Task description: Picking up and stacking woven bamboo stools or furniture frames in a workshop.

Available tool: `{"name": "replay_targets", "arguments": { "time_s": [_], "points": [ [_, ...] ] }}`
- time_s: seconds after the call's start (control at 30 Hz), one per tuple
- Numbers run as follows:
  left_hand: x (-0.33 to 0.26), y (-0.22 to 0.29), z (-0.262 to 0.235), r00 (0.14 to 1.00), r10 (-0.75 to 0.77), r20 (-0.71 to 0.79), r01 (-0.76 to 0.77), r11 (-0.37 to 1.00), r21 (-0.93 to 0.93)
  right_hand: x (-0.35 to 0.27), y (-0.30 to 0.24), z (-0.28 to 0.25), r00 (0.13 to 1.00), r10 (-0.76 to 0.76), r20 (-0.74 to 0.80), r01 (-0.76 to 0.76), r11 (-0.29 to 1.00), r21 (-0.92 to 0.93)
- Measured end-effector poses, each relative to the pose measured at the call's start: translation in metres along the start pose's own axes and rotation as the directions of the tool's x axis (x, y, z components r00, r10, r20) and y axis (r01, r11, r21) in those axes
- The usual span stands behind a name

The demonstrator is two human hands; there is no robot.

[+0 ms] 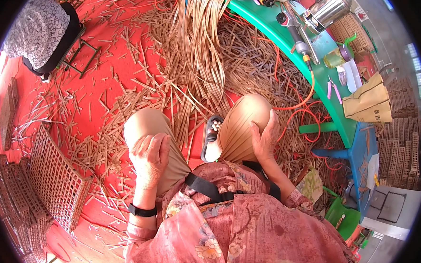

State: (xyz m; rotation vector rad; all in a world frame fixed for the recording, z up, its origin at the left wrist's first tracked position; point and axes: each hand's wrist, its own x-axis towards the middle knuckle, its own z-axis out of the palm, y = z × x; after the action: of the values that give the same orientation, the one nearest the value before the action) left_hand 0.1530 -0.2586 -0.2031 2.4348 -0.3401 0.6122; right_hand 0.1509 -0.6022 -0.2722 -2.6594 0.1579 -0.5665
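Purple-lidded jar (336, 58) holds yellowish liquid (333, 60); hands (148, 158) (265, 140) at knees (144, 123) (250, 106).

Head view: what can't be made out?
All in the head view:
Left hand: palm, hidden by the hand itself.
Second foot: hidden, apparently by the left knee.
Brown paper bag: contents, hidden by its sides.
Patterned cloth, upper left: cut off by the fisheye rim.

the shirt (281, 225) is floral red, trousers (237, 125) tan, wristband (142, 211) black.
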Motion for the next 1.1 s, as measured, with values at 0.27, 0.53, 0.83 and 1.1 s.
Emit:
{"name": "replay_targets", "arguments": {
  "time_s": [0.27,0.53,0.83,1.1],
  "points": [
    [0.001,0.001,-0.001,1.0,0.004,0.008,-0.004,1.0,0.0,0.0,-0.002,-0.002,1.0,0.009,0.011,-0.009,1.0,-0.023],
    [0.001,0.002,0.0,1.0,-0.005,0.003,0.005,1.0,-0.006,-0.001,-0.001,-0.002,1.0,0.018,0.009,-0.018,1.0,-0.019],
    [0.008,0.003,-0.057,0.958,-0.286,-0.016,0.269,0.919,-0.289,-0.002,0.002,-0.003,1.0,0.007,0.002,-0.007,1.0,-0.023],
    [0.037,0.072,-0.183,0.927,0.119,-0.355,-0.218,0.942,-0.254,0.0,-0.005,-0.003,0.999,0.035,0.024,-0.034,0.999,-0.043]
  ]
}}
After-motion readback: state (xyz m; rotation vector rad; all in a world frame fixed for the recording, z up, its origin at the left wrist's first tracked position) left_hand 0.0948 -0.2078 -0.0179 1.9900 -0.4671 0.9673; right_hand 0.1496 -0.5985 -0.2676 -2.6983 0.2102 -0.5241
